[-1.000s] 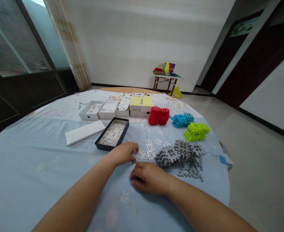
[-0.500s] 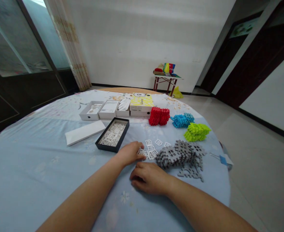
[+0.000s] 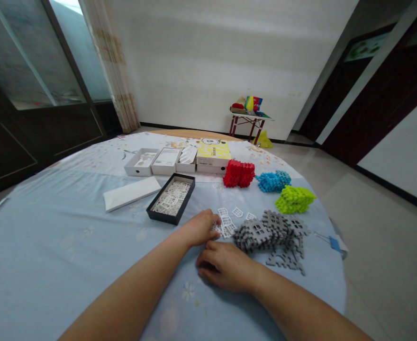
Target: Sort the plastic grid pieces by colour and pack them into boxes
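Observation:
My left hand [image 3: 200,228] lies on the blue tablecloth [image 3: 52,246] with its curled fingertips touching the small white window-shaped pieces [image 3: 227,223] scattered there. My right hand [image 3: 226,266] rests just below it, fingers curled under, knuckles up; whether it holds anything is hidden. To the right of both hands lies a heap of grey interlocking pieces [image 3: 270,232]. A black tray [image 3: 172,198] filled with more white pieces sits above my left hand.
Red [image 3: 239,173], blue [image 3: 273,181] and lime-green [image 3: 294,199] block piles line the far right of the table. White open boxes [image 3: 158,161], a yellow box [image 3: 213,154] and a flat white lid [image 3: 132,192] lie behind. The table edge drops off at right.
My left hand slid right from near the black tray onto the loose white pieces. My right hand barely moved. The view shifted slightly.

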`<state>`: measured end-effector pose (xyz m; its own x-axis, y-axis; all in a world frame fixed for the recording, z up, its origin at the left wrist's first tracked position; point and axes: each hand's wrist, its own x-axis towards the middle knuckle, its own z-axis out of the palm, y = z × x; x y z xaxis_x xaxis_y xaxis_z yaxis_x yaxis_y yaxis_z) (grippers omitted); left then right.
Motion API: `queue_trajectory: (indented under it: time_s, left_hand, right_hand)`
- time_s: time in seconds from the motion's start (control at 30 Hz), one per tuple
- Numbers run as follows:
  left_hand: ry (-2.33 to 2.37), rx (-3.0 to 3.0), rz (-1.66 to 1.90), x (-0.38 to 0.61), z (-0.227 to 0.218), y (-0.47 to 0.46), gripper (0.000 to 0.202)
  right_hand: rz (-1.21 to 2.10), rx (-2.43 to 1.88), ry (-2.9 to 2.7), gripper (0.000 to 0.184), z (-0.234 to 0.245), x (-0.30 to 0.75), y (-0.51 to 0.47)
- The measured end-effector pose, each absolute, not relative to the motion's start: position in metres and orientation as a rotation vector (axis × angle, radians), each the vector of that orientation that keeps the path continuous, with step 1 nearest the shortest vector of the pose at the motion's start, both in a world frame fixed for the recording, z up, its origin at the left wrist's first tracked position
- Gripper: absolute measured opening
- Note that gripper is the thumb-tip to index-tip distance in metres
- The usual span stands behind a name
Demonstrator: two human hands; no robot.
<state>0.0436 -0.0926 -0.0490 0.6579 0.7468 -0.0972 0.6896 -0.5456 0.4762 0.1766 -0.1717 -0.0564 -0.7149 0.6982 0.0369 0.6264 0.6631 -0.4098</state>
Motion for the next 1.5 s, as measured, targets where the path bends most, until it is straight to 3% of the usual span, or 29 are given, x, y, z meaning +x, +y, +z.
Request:
queue_trajectory:
  time_s: [0.53, 0.73, 0.87, 1.1, 1.37, 1.5]
  left_hand:
    - [1.214, 2.331, 0.072, 0.045, -0.055, -0.084, 0.043]
    - [1.167, 2.301, 0.115, 0.036, -0.046, -0.086, 0.031]
    - [1.256, 2.275, 0.346, 0.018, -0.02, -0.081, 0.023]
    - [1.684, 2.184, 0.746, -0.032, 0.026, -0.067, 0.034]
    - [1.854, 2.224, 0.696, -0.06, -0.001, -0.038, 0.046]
    - [1.879, 2.267, 0.837, -0.049, -0.004, -0.042, 0.054]
  right_hand:
    - [0.743, -1.197, -2.632, 0.018, -0.055, 0.176, -0.17]
    - [0.739, -1.221, -2.615, 0.017, -0.055, 0.175, -0.171]
    - [0.739, -1.234, -2.605, 0.018, -0.053, 0.176, -0.172]
    - [0.73, -1.197, -2.622, 0.019, -0.054, 0.178, -0.17]
    - [0.701, -1.167, -2.639, 0.021, -0.057, 0.18, -0.169]
    - [0.699, -1.172, -2.651, 0.022, -0.057, 0.18, -0.168]
